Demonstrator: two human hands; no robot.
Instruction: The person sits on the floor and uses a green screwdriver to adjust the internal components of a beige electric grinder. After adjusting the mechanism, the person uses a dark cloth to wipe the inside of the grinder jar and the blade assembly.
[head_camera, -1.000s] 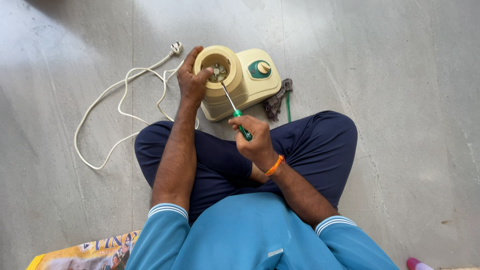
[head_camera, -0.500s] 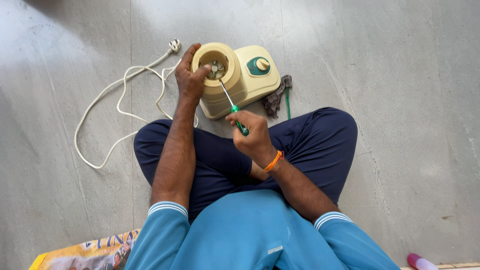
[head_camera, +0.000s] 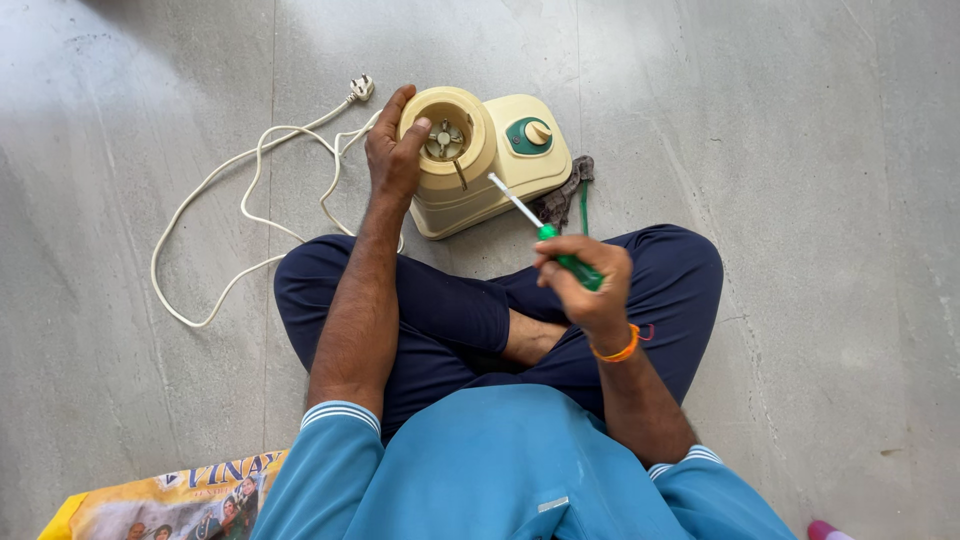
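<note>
A cream mixer base (head_camera: 500, 165) with a green dial stands on the grey floor in front of my crossed legs. My left hand (head_camera: 394, 150) grips the rim of its round coupling socket, thumb on the edge. My right hand (head_camera: 585, 285) holds a green-handled screwdriver (head_camera: 545, 235), its metal shaft pointing up-left, the tip lifted clear just right of the socket. An orange band circles my right wrist.
The mixer's white power cord (head_camera: 240, 200) loops over the floor to the left, plug (head_camera: 361, 88) lying loose. A dark cloth (head_camera: 562, 200) lies beside the mixer's right side. A printed yellow bag (head_camera: 170, 500) sits at the bottom left; a pink object (head_camera: 825, 530) at the bottom right.
My right hand has drawn the screwdriver back to the right, so its tip has left the socket's centre. My left hand keeps its hold on the rim.
</note>
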